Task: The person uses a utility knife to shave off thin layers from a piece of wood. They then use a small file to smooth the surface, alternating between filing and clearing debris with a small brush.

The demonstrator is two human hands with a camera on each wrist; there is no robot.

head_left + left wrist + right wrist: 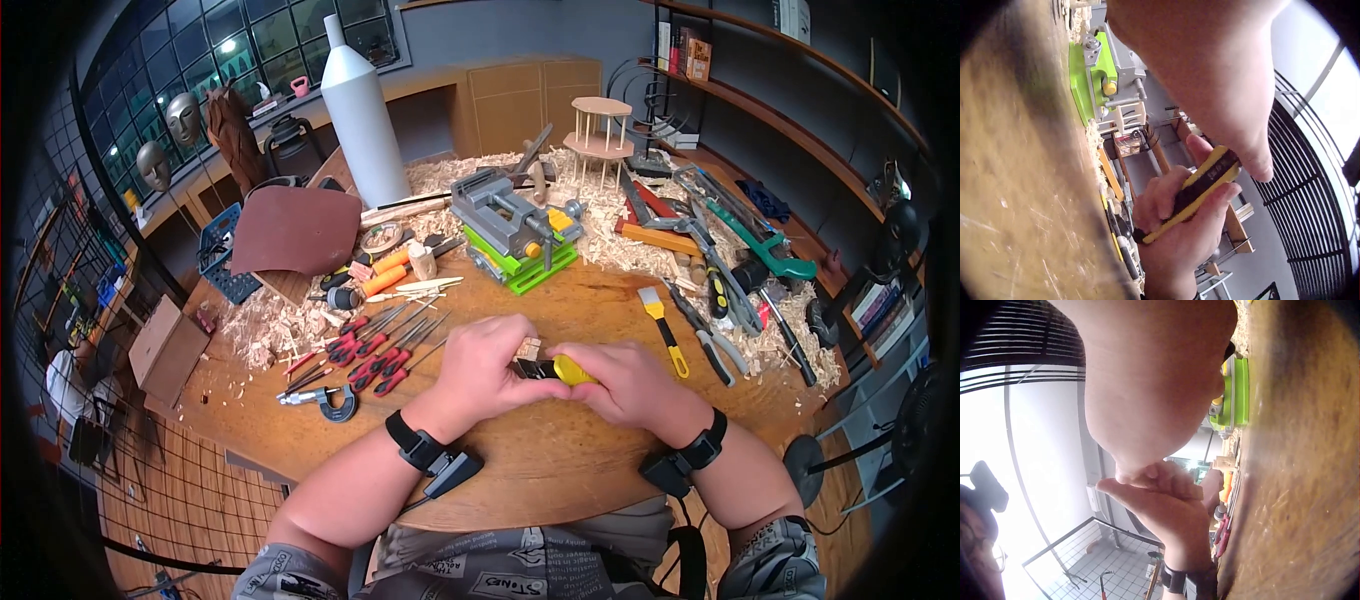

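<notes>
In the head view my left hand grips a small pale piece of wood, whose end shows above the fingers. My right hand holds a yellow and black utility knife, its dark front end turned toward the wood. Both thumbs meet at the knife. From the left wrist, the knife handle lies slanted across the right palm, with fingers curled round it. In the right wrist view the back of the right hand hides the knife, and the left hand lies beyond it.
A grey vise on a green base stands ahead of the hands. Red-handled files and a micrometer lie left; a yellow scraper and pliers lie right. Wood shavings cover the far tabletop.
</notes>
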